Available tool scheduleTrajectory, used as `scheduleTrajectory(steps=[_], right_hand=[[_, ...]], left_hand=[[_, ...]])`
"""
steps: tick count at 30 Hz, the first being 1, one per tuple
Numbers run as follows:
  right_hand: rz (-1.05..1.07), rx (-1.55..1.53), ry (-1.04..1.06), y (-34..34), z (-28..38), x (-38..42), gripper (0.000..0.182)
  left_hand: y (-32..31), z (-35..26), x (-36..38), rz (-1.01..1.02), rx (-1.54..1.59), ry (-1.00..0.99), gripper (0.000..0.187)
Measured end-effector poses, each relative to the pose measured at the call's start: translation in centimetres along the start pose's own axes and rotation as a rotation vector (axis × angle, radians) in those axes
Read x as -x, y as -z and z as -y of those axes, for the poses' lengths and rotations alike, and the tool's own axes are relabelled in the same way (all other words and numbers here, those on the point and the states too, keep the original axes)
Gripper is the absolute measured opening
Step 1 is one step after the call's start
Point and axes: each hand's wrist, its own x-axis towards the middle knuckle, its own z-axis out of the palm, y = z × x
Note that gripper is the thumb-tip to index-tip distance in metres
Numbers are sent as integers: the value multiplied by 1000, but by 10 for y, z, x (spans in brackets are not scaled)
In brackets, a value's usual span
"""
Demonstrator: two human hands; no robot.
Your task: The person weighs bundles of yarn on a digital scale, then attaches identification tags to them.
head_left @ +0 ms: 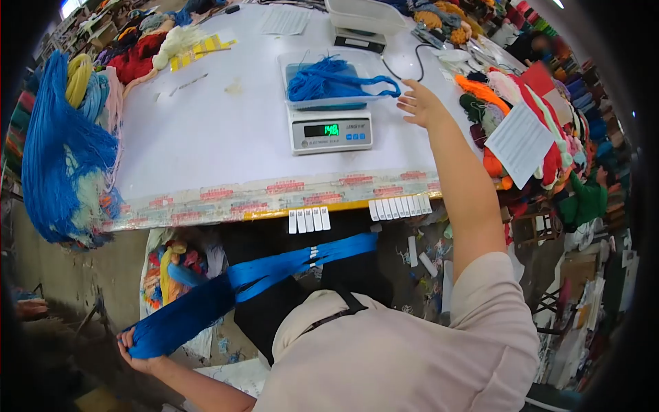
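Observation:
My left hand (pixel 142 350) is wrapped round the end of a long hank of blue yarn (pixel 185 312), which stretches across my lap. White bands (pixel 314 256) tie the hank near its far end. Over the table, my right hand (pixel 417 105) has its fingers apart, close to the loop of a smaller bundle of blue yarn (pixel 319 81). That bundle lies in a clear plastic tray (pixel 329 104) on an electronic scale (pixel 331 132) with lit green digits; its loop hangs over the tray's right side.
The white table (pixel 206 137) has white tags (pixel 309 220) along its front edge. A big blue hank (pixel 65 158) hangs over the left corner. Coloured yarns and a printed sheet (pixel 519 144) lie at right. Behind stands another scale (pixel 359 41) under a clear bin (pixel 366 15).

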Motion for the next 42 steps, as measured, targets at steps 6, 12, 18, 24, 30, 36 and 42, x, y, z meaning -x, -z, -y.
scheduleTrajectory(steps=[6,12,18,24,30,36,42], right_hand=[[0,-25,-14,-15,-11,-3,80],[-5,-53,-26,-20,-8,-7,71],[-29,-56,-25,-25,-5,0,73],[-97,-98,73,-27,-13,-17,50],[-235,360,973,-134,27,69,25],[972,1357,1232,-298,-63,331,24],[1089,1003,1081,-283,-96,382,12]], left_hand=[[-46,40,21,-30,-343,17,23],[-59,49,30,110,-400,50,26],[-68,58,32,155,-406,79,28],[-70,70,27,244,-308,151,33],[-82,129,27,661,262,334,67],[-116,176,43,665,-343,340,78],[-119,165,65,498,-658,511,33]])
